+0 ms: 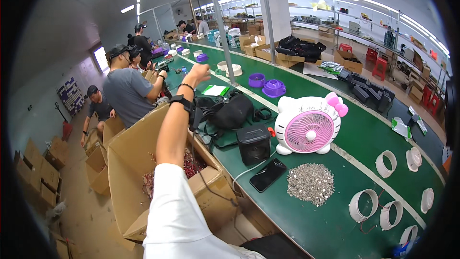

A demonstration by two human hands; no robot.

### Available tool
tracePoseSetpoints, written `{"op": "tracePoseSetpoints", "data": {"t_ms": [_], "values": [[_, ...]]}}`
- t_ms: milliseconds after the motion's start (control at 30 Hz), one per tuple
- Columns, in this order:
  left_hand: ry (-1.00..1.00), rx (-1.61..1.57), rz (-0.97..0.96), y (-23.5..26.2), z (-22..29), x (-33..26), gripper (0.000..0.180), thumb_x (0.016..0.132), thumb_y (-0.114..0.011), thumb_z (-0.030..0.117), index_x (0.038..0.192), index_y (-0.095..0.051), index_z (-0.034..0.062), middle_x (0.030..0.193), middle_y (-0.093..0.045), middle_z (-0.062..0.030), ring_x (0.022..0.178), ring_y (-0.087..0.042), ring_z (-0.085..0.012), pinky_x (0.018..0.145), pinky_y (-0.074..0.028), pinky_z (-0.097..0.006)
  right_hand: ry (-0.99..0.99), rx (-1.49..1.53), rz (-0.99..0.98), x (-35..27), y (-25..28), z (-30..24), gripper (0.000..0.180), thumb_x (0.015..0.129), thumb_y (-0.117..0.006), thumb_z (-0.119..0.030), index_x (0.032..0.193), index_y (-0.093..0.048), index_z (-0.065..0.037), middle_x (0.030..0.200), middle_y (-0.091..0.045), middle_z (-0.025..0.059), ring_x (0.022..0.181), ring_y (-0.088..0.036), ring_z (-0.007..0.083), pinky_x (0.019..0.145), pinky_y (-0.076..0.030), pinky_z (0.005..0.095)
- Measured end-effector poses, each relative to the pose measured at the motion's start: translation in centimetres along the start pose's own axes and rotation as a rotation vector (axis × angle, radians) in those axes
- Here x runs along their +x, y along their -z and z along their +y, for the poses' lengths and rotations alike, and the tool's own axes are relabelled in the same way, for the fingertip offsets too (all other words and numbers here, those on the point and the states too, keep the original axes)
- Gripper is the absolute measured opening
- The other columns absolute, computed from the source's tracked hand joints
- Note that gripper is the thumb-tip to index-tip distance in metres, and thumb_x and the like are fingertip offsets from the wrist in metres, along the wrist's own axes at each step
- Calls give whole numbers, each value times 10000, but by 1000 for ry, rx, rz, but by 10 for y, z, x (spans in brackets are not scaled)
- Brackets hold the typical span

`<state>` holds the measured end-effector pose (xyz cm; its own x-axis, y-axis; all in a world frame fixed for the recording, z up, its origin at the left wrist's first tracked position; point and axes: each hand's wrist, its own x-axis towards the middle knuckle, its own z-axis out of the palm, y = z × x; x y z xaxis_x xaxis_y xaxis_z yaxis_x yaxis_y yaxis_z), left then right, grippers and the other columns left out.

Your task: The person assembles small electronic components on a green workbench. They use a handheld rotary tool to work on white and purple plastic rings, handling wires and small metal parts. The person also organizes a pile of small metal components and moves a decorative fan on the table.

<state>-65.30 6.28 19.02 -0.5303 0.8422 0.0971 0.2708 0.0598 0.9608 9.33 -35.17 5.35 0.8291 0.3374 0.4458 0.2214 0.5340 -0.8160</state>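
My left arm reaches up and away across a large cardboard box [125, 172]. My left hand [198, 73] is raised above the bench, its fingers curled closed; what they hold, if anything, is hidden. A dark watch [181, 100] and a beaded bracelet circle the wrist. Below the hand lie a green-and-white packet [215, 90] and a black bag [234, 113]. Nearer are a black speaker [254, 145], a black phone [267, 175], a cat-shaped white and pink fan [310, 133] and a heap of small metal pieces [310, 183]. My right hand is out of view.
Several white plastic rings [363, 205] lie at the right of the green bench [354, 175]. Purple housings [274, 88] stand farther back. Metal posts [221, 29] rise along the bench. A co-worker in a grey shirt [127, 91] works beyond the box; red pieces [149, 182] lie inside it.
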Motion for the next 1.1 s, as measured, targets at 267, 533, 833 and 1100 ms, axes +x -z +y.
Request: {"op": "tracePoseSetpoints", "data": {"t_ms": [267,533,833,1100], "values": [[-164,11,-98,-17,-10,-26,341,1033,-531,140,1283,-680,-38,1263,-711,-110,1132,-711,-232,876,-597,-363,15,-64,34,-5,6,-5,358,1069,-640,-319,838,-493,-90,625,-425,9,495,-397,130,471,-339,268],[-767,426,-1199,-101,59,-353,308,1035,-623,196,1294,-634,30,1085,-669,-183,960,-691,-334,845,-560,-436,-17,-13,20,-2,11,-2,381,1085,-601,-361,816,-490,-115,634,-424,-2,497,-387,130,475,-321,262],[-498,219,-1392,-127,61,-476,266,935,-768,48,1198,-751,20,1079,-749,-125,941,-736,-265,794,-595,-341,-240,280,-90,6,61,45,375,1074,-597,-446,1238,-508,-121,739,-426,-14,609,-420,77,454,-344,218],[-535,215,-1522,-241,-99,-593,299,895,-769,53,1192,-735,48,1110,-721,-112,952,-704,-308,836,-582,-388,31,126,-223,0,75,8,416,1071,-588,-446,1155,-425,-72,692,-472,22,450,-388,91,419,-351,233]]}}
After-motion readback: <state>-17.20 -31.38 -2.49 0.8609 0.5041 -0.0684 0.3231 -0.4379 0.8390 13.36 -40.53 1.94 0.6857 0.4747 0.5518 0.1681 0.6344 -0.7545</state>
